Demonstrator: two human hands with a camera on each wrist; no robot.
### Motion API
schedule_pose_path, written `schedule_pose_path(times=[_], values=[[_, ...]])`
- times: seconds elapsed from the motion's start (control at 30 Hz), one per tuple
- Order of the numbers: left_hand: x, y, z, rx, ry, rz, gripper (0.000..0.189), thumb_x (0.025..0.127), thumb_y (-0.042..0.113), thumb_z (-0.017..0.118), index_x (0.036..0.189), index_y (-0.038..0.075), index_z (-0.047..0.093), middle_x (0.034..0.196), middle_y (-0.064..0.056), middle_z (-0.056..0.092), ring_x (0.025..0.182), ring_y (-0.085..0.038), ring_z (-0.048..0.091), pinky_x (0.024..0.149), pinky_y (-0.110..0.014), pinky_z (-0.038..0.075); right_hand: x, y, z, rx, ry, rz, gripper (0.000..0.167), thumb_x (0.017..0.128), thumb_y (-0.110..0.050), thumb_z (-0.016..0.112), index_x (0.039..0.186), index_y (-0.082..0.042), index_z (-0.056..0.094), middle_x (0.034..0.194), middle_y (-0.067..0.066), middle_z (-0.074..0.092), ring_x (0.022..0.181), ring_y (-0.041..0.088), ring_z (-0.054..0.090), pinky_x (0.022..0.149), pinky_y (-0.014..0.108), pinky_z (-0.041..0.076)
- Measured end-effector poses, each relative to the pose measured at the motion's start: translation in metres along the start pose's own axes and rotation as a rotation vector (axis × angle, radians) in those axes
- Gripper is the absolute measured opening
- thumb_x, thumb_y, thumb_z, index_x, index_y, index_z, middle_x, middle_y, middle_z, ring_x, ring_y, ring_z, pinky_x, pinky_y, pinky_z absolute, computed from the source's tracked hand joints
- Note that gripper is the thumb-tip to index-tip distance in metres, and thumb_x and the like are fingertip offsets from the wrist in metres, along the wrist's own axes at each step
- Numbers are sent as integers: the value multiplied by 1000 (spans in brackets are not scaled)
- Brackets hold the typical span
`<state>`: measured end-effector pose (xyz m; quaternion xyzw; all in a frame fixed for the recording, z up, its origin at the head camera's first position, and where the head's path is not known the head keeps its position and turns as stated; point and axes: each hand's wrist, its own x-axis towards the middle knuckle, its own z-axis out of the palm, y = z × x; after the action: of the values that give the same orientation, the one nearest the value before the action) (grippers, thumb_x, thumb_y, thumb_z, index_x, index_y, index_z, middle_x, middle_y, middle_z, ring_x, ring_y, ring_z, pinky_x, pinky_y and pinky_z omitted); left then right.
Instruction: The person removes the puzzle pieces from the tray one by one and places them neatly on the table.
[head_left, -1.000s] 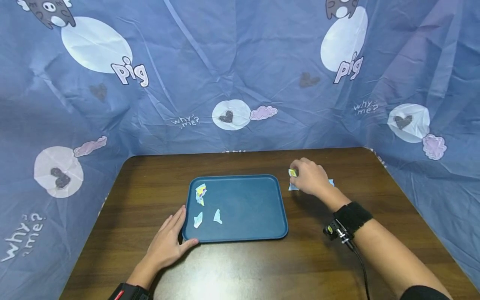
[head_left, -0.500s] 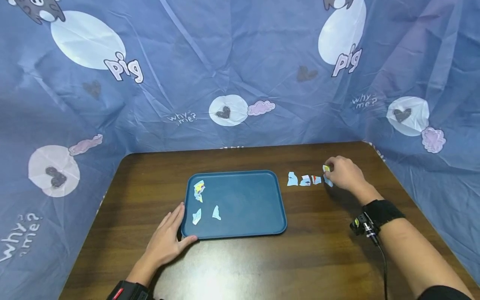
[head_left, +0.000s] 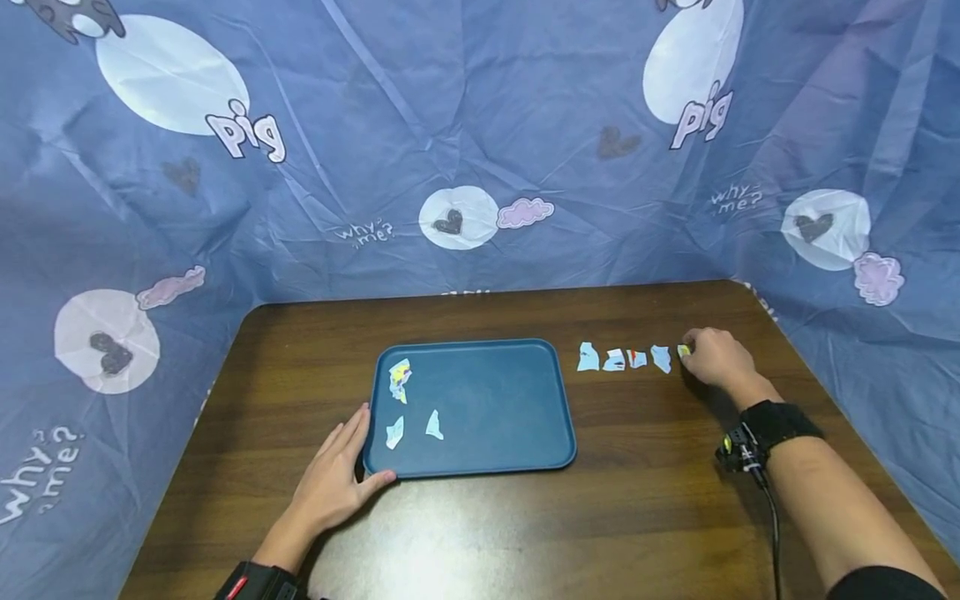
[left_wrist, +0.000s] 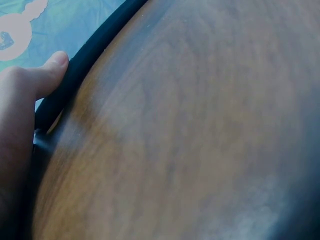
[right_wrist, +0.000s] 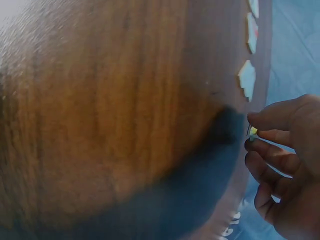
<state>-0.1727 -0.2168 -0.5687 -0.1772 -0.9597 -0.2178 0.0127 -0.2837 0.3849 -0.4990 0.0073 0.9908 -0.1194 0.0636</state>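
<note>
My right hand (head_left: 720,358) is at the right end of a row of small flat pieces, pinching a small yellow and pale blue piece (head_left: 683,351) between thumb and fingertips. These irregular pieces look like jigsaw pieces. A pale blue piece (head_left: 661,358) lies just left of that hand; in the right wrist view the held piece (right_wrist: 253,132) is mostly hidden by fingers. My left hand (head_left: 330,492) rests against the near left corner of the blue tray (head_left: 487,417), fingers straight along its side. Its thumb (left_wrist: 56,65) touches the rim in the left wrist view.
On the tray's left part lie a yellow and blue patterned cluster (head_left: 400,381) and two pale blue pieces, one (head_left: 434,425) nearer the middle. Other pieces in the row include one with red (head_left: 637,358). A printed blue cloth (head_left: 465,150) hangs behind the wooden table (head_left: 487,542).
My right hand has moved right along the row, uncovering the pieces to its left. The pale blue piece it touched half a second ago now lies free. My left hand stays at the tray.
</note>
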Motion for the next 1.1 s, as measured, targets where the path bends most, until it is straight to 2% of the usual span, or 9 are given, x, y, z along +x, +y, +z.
schedule_pose_path(times=[0.1,0.3,0.67,0.83,0.97,1.1], values=[[-1,0,-1,-11,2,-2,106,88,64,65,159,-2,21,165,-17,22,149,-33,28,122,-49,19,1,3,4,-12,-18,24,42,92,-12,60,128,10,59,125,36,59,106,53,59,74,63,53],[0,0,-3,-10,8,7,106,88,62,67,159,-2,21,165,-18,23,149,-33,28,122,-49,19,2,5,7,-29,1,39,41,92,-12,57,128,7,61,125,35,59,104,52,60,69,63,53],[-1,1,-4,-13,-5,-7,105,88,63,65,159,-2,23,165,-17,23,149,-36,27,122,-51,19,4,1,8,-49,-27,55,47,83,-6,54,128,4,62,126,35,58,105,52,59,63,58,53],[-2,2,-4,-13,-2,-17,105,88,64,65,159,-1,23,165,-16,23,149,-36,27,122,-51,20,6,-7,10,-65,-22,50,49,79,-10,59,125,5,63,123,33,59,106,54,58,70,63,53],[-2,2,-4,-8,-11,-27,106,88,65,64,159,0,22,166,-15,22,149,-35,27,122,-51,20,6,-21,13,-80,21,51,49,82,-16,58,126,7,60,120,34,53,107,56,51,77,68,47],[-2,1,-4,-3,-9,-16,106,88,65,64,159,0,21,166,-15,22,150,-33,27,123,-48,19,8,-46,13,-49,121,31,46,87,-19,54,124,8,60,119,33,51,110,56,48,82,69,44]])
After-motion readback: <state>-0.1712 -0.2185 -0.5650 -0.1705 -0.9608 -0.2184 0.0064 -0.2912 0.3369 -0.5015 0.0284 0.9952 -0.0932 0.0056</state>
